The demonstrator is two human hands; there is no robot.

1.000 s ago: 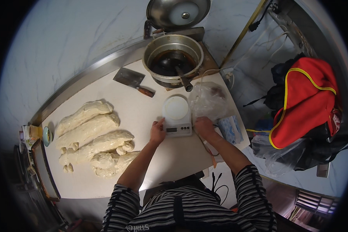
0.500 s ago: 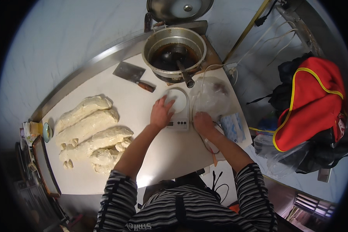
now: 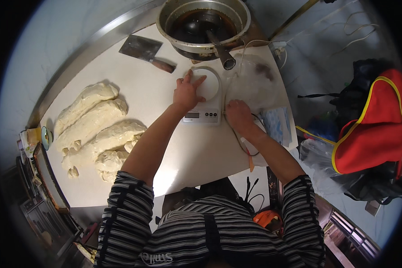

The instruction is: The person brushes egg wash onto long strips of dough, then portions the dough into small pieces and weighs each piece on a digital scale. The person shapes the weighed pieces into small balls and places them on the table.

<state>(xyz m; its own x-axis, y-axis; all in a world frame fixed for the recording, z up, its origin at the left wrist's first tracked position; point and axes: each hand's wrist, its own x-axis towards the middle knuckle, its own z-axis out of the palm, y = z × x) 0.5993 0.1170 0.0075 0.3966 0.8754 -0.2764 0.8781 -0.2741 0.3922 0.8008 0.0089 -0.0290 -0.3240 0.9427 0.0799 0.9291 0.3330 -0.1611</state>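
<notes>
A white kitchen scale [image 3: 203,117] with a round plate [image 3: 211,89] sits in the middle of the table. Spread over the left part of that plate are the fingers of my left hand [image 3: 186,94], with nothing held in them. Just right of the scale, my right hand [image 3: 239,115] rests low with its fingers curled in, beside a thin cord and a clear plastic bag [image 3: 254,85]. What those fingers hold, if anything, is hidden. Long pale rolls of dough [image 3: 91,117] lie on the left, with small torn lumps around them.
Behind the scale stands a metal pot [image 3: 169,38] of dark liquid, a ladle [image 3: 221,49] leaning in it. A cleaver [image 3: 140,48] lies left of the pot. By my right wrist is a blue-and-white packet [image 3: 276,125]. Red cloth [image 3: 366,140] and dark bags are at the right.
The view has shifted, so the table sits higher in the picture. My left fingers are spread wider on the scale plate. The right hand stays beside the scale.
</notes>
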